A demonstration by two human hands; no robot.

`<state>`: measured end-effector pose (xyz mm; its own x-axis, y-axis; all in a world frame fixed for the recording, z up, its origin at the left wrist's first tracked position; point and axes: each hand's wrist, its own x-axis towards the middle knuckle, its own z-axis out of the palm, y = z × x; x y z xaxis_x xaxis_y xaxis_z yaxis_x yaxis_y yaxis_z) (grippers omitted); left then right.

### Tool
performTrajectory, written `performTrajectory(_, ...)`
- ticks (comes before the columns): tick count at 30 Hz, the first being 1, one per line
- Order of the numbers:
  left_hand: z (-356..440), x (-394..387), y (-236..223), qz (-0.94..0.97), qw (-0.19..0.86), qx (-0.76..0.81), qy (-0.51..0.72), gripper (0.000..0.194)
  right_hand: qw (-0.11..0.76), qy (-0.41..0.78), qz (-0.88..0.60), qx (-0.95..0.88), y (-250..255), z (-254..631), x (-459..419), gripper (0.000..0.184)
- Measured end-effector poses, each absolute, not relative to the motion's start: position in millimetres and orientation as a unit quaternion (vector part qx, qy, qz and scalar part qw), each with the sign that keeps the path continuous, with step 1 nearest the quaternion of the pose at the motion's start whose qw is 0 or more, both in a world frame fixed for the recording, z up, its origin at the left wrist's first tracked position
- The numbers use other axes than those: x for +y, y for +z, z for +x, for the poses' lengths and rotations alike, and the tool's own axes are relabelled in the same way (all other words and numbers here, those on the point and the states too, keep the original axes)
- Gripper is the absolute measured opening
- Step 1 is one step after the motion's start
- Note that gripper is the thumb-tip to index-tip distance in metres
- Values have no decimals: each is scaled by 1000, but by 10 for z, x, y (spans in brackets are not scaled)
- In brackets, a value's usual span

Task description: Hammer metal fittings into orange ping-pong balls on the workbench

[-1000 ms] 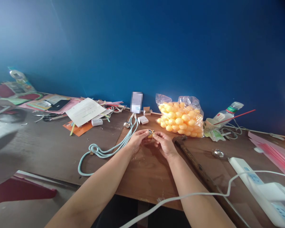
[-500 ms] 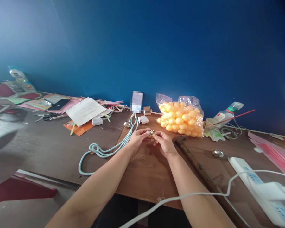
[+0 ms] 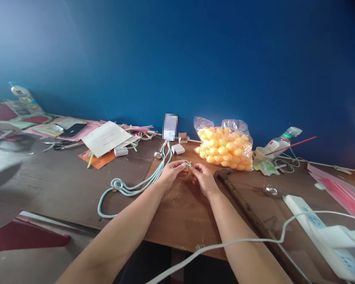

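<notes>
Over the middle of the brown table, my left hand (image 3: pixel 170 173) pinches a small shiny silver-and-gold piece (image 3: pixel 187 163). My right hand (image 3: pixel 203 177) has its thumb and fingers closed at the right side of the same piece. Fingers cover much of it, and its kind is too small to make out. Two similar silver patterned ovals lie on the table, one (image 3: pixel 157 155) left of my hands and another (image 3: pixel 270 190) to the right. A looped light-blue cord (image 3: pixel 130 188) lies beside my left forearm.
Behind my hands sits a clear bag of orange balls (image 3: pixel 223 149). A dark stick (image 3: pixel 239 195) runs beside my right arm. A white cable (image 3: pixel 248 240) crosses above that forearm from the power strip (image 3: pixel 301 209). Papers (image 3: pixel 106 138), small boxes (image 3: pixel 178 148) and a bottle (image 3: pixel 284 142) stand around.
Both hands stay in nearly the same place with the small piece between them. Only the fingers have shifted slightly; the view has moved a touch.
</notes>
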<state>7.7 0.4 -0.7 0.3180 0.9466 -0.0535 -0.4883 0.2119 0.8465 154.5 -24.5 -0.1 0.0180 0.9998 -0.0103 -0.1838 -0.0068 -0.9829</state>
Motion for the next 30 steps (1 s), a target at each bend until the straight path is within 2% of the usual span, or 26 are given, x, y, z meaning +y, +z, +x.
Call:
performTrajectory(8, 91, 7, -3, 335, 754, 276, 493, 26, 555, 620, -400, -383, -5, 1520, -247, 39)
performTrajectory(21, 121, 1, -35, 346, 750, 284, 487, 26, 553, 564, -444, -423, -91, 1514, -209, 41)
performTrajectory(30, 150, 45, -61, 299, 763, 273, 503, 17, 559, 515, -481, -437, -76, 1504, -196, 40)
